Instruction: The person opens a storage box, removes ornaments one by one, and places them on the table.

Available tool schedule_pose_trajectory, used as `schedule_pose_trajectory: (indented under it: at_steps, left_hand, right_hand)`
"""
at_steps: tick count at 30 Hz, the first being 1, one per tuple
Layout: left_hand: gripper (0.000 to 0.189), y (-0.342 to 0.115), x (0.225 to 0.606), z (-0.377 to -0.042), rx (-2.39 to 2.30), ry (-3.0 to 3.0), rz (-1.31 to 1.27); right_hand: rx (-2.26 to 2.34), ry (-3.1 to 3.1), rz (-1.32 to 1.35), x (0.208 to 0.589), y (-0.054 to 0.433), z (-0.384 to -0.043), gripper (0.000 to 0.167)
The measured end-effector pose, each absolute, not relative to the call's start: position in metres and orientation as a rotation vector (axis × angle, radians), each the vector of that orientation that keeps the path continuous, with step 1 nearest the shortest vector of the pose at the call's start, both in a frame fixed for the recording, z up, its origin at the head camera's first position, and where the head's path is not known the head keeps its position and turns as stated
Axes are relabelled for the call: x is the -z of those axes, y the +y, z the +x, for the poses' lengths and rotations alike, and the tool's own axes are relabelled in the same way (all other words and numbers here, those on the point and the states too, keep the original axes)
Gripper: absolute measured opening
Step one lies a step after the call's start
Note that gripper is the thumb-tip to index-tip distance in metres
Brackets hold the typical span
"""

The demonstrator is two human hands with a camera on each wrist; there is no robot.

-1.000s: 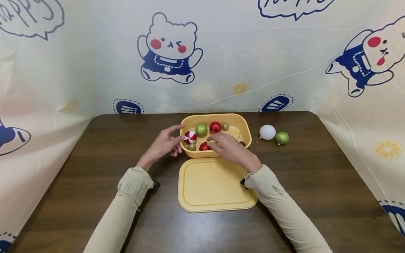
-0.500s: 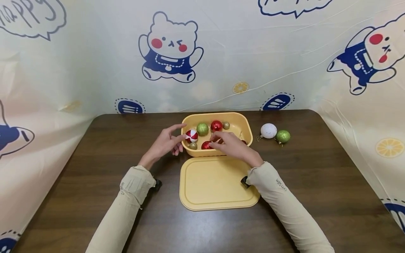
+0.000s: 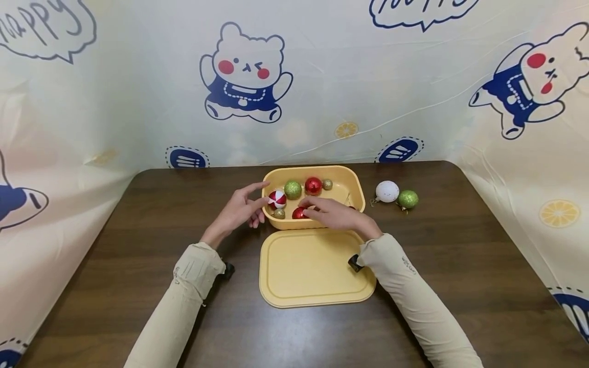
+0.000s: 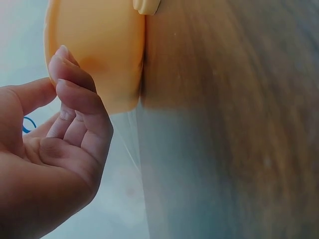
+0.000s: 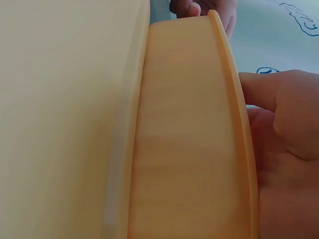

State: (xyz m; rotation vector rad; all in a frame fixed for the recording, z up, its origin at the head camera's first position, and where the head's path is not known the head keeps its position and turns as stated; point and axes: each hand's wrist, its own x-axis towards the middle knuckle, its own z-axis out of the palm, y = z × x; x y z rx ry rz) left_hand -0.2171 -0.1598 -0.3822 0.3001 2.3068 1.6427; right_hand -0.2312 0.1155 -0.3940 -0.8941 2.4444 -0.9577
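Note:
A yellow box holding several baubles stands at the back of the table. My left hand holds its left end, the thumb over the rim and the other fingers outside the wall, as the left wrist view shows. A red-and-white bauble lies close to that thumb. My right hand reaches over the front rim into the box, fingers loosely bent. Its thumb and fingertips are at a red bauble, partly covered by the hand. In the right wrist view the box wall hides the fingertips.
A yellow lid lies flat in front of the box. To the right are a white speckled bauble and a green bauble. Inside the box are another green bauble, a red one and small gold ones.
My right hand's fingers, bent more half a second ago, now stretch further left over the red bauble. The left hand stays on the box, and the baubles keep their places.

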Motion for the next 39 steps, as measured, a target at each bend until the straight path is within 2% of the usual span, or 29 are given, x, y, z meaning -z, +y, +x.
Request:
schedule_pose_trajectory:
  at_steps: [4,9,11,18,28,31,36,39]
  left_hand:
    - [0.054,-0.159,0.383,-0.218,-1.640,2.305,0.307]
    - [0.053,-0.157,0.382,-0.219,-1.648,2.301,0.308]
    - [0.053,-0.157,0.383,-0.220,-1.649,2.299,0.309]
    - [0.053,-0.156,0.383,-0.220,-1.651,2.300,0.316]
    - [0.054,-0.157,0.385,-0.220,-1.649,2.303,0.313]
    - [0.054,-0.157,0.384,-0.219,-1.639,2.312,0.311]
    - [0.054,-0.158,0.384,-0.218,-1.632,2.314,0.297]
    - [0.054,-0.158,0.384,-0.218,-1.623,2.324,0.298]
  right_hand:
    - [1.043,2.418,-0.849,0.395,0.117,-0.231,0.028]
    - [1.070,2.379,-0.841,0.395,0.119,-0.233,0.044]
    - [1.055,2.391,-0.851,0.395,0.120,-0.233,0.046]
    - [1.143,2.402,-0.854,0.397,0.122,-0.236,0.028]
    - [1.240,2.538,-0.819,0.399,0.115,-0.236,0.012]
    - [1.209,2.566,-0.806,0.400,0.112,-0.234,0.014]
    - [1.058,2.563,-0.858,0.400,0.112,-0.234,0.026]
    - [1.034,2.551,-0.838,0.399,0.111,-0.235,0.026]
